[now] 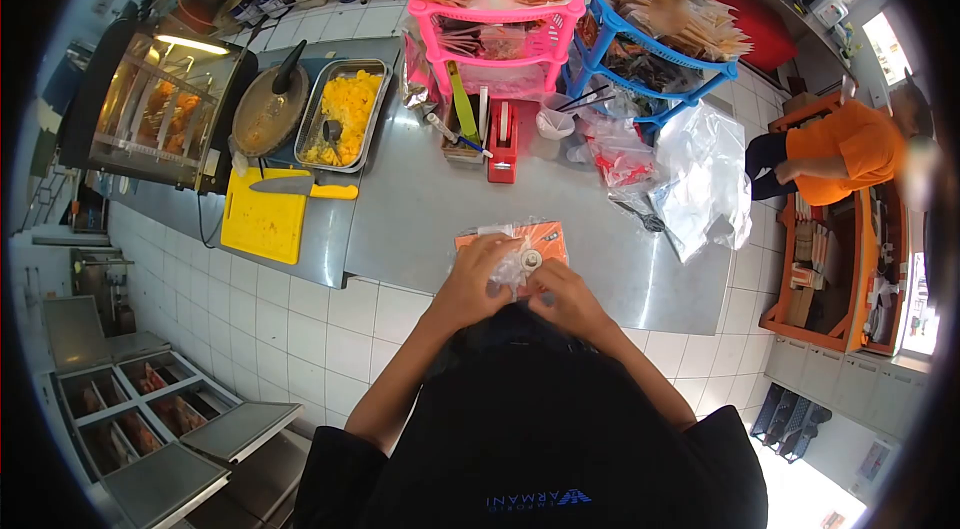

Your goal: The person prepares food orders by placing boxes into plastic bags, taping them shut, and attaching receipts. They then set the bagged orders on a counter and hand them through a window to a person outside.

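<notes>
My left hand [476,281] and my right hand [566,295] meet just above the near edge of the steel counter [430,199]. Both pinch the bunched top of a small clear plastic bag [516,265] that holds something pale and round. Under the bag lies an orange packet [545,234], partly hidden by my fingers.
A yellow cutting board [265,219] with a knife [305,188] lies at the left, beside a steel tray of yellow food [345,114] and a lidded pan [268,112]. Pink [495,4] and blue [655,39] racks stand behind. A red tape dispenser [503,141] stands mid-counter. A person in orange [835,154] is at the right.
</notes>
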`<state>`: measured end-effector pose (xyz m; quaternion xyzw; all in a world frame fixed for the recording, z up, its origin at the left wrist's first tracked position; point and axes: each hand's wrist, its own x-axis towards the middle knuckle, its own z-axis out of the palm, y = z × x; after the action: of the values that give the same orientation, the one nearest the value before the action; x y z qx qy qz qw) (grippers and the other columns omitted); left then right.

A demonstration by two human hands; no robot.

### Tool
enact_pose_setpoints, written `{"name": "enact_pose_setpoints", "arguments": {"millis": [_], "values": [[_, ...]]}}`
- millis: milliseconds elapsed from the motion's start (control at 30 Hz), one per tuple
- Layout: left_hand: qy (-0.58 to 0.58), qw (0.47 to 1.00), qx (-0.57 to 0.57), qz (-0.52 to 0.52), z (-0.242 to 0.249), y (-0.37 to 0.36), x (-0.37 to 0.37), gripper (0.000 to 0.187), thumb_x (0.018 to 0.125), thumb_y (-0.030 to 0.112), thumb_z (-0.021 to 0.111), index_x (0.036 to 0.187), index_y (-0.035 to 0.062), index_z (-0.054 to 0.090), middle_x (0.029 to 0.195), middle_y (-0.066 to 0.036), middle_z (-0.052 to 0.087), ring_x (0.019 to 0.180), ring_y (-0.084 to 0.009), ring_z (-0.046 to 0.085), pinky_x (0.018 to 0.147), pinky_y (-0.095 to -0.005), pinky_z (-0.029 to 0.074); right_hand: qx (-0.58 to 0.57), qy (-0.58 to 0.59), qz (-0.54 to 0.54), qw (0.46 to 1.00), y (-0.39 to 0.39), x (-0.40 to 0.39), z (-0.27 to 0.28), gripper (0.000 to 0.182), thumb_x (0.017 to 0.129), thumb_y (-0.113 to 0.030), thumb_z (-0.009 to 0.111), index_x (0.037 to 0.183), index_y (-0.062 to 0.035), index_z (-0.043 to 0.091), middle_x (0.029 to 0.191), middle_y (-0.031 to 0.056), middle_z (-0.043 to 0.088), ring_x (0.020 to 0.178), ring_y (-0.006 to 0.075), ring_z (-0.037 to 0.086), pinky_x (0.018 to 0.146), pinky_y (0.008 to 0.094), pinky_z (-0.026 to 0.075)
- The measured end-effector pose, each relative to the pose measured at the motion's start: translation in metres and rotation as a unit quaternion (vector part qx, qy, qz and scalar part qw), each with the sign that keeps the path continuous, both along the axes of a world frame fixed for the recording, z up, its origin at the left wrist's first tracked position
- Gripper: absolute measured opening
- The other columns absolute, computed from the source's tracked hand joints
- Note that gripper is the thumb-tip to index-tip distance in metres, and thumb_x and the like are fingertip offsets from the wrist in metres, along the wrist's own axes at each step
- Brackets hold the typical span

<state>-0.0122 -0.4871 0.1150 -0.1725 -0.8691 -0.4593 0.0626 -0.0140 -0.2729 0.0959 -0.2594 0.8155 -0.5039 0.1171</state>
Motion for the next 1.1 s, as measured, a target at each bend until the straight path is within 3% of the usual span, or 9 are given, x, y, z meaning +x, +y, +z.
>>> {"name": "enact_pose_setpoints", "arguments": {"millis": [133,233,400,500,700,933,967,1000,1100], "values": [[-0.090,0.995,0.030,-0.041,-0.025,-0.009,-0.002,0.047,0.071,-0.010,0.067,0.115,0.0045,0.069,0.116,-0.013,0.066,0.106,-0.0305,0.065,0.085,-0.0378,0.054,0.033,0.037,-0.053,0.997,-0.005,-0.008,-0.003,0.022,0.079,-0.004,0.073,0.100,-0.0047,0.065,0.095,0.0112,0.061,0.087,0.0326,0.064,0.076,0.0423,0.054],[-0.085,0.993,0.080,-0.019,-0.036,-0.006,-0.012,0.038,0.073,-0.006,0.070,0.109,0.0063,0.073,0.104,-0.013,0.072,0.095,-0.0318,0.069,0.085,-0.0377,0.054,0.032,0.087,-0.048,0.994,-0.017,-0.007,0.008,0.024,0.081,-0.005,0.071,0.104,-0.0047,0.067,0.096,0.0126,0.061,0.087,0.0331,0.064,0.076,0.0434,0.054],[-0.035,0.994,0.062,0.081,-0.040,0.003,-0.019,0.015,0.079,0.006,0.073,0.094,0.0016,0.073,0.089,-0.017,0.072,0.081,-0.0389,0.068,0.079,-0.0430,0.053,0.117,0.141,-0.062,0.981,-0.028,0.001,-0.007,0.023,0.085,-0.003,0.067,0.108,-0.0025,0.064,0.096,0.0136,0.061,0.095,0.0334,0.063,0.080,0.0444,0.053],[-0.063,0.990,0.038,0.121,-0.041,0.006,-0.019,0.018,0.080,0.018,0.078,0.087,0.0022,0.072,0.083,-0.019,0.071,0.080,-0.0421,0.067,0.072,-0.0449,0.053,0.204,0.201,-0.083,0.954,-0.038,0.007,-0.013,0.026,0.086,-0.005,0.065,0.112,-0.0020,0.061,0.099,0.0129,0.060,0.102,0.0324,0.061,0.086,0.0439,0.050],[-0.135,0.978,0.099,0.124,-0.034,0.003,-0.026,0.011,0.081,0.009,0.073,0.086,-0.0003,0.072,0.078,-0.023,0.069,0.072,-0.0377,0.069,0.067,-0.0396,0.053,0.130,0.263,-0.105,0.950,-0.038,0.010,-0.026,0.022,0.081,-0.006,0.064,0.102,-0.0024,0.059,0.098,0.0138,0.059,0.099,0.0316,0.061,0.088,0.0426,0.049],[-0.081,0.984,0.123,0.104,-0.038,0.001,-0.029,0.006,0.077,-0.002,0.072,0.082,0.0018,0.073,0.075,-0.015,0.072,0.069,-0.0282,0.072,0.066,-0.0361,0.054,0.102,0.187,-0.120,0.970,-0.045,0.018,-0.032,0.019,0.082,-0.003,0.062,0.100,-0.0041,0.059,0.098,0.0138,0.059,0.098,0.0320,0.062,0.088,0.0434,0.050],[-0.067,0.987,0.119,0.087,-0.040,0.003,-0.032,0.006,0.076,-0.002,0.072,0.082,0.0017,0.073,0.075,-0.015,0.072,0.070,-0.0282,0.072,0.066,-0.0362,0.054,0.098,0.163,-0.135,0.972,-0.044,0.021,-0.032,0.019,0.082,-0.003,0.062,0.100,-0.0043,0.059,0.098,0.0138,0.059,0.098,0.0321,0.061,0.088,0.0436,0.050],[-0.054,0.989,0.115,0.071,-0.043,0.006,-0.031,0.007,0.076,-0.002,0.072,0.081,0.0017,0.073,0.075,-0.015,0.072,0.070,-0.0282,0.072,0.066,-0.0363,0.054,0.047,0.263,-0.182,0.946,-0.058,0.027,-0.040,0.018,0.083,-0.006,0.062,0.100,-0.0039,0.058,0.098,0.0126,0.059,0.097,0.0315,0.062,0.086,0.0431,0.050],[-0.011,0.993,0.114,0.022,-0.023,0.020,-0.018,0.009,0.075,-0.003,0.073,0.082,0.0020,0.073,0.077,-0.016,0.071,0.070,-0.0307,0.071,0.066,-0.0373,0.054,0.105,0.215,-0.164,0.957,-0.030,0.041,-0.029,0.018,0.083,-0.007,0.061,0.101,-0.0033,0.059,0.099,0.0119,0.060,0.100,0.0325,0.062,0.087,0.0430,0.051]]}}
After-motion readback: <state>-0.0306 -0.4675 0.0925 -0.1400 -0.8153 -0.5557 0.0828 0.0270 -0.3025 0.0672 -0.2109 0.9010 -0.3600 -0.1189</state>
